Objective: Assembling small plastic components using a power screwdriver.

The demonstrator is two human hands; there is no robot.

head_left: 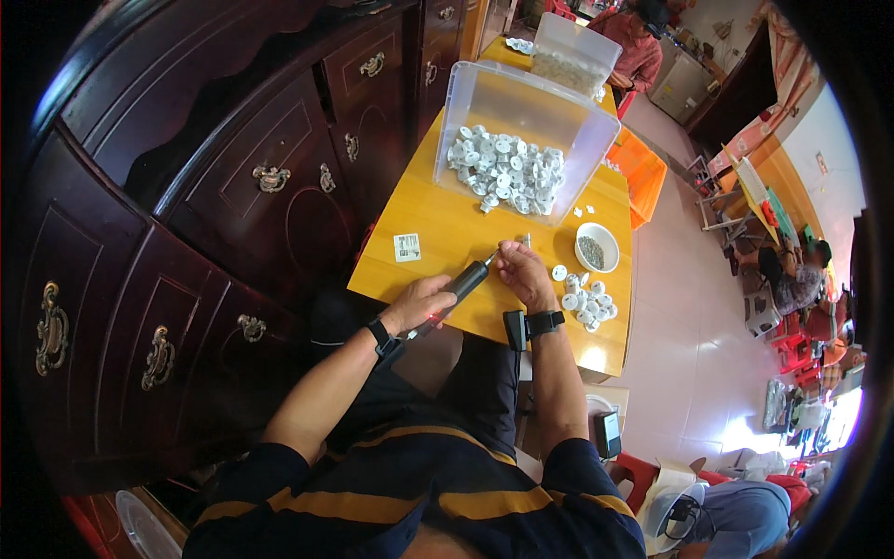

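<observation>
My left hand (421,304) is wrapped round a black electric screwdriver (467,279), held at a slant with its bit pointing away to the right. Close by the bit's tip, the fingers of my right hand (523,274) are pinched together; whatever they hold is too small to make out. Just beyond that hand a small metal piece (526,239) lies on the yellow table (400,205). To its right are a pile of white round plastic parts (590,302) and a white bowl (597,247) of small metal screws.
A clear plastic bin (531,102) lies open toward me, full of white parts. A printed card (407,247) rests on the left. Dark wooden cabinets (270,177) line the left side. An orange crate (639,177) stands right of the table. Other people sit farther off.
</observation>
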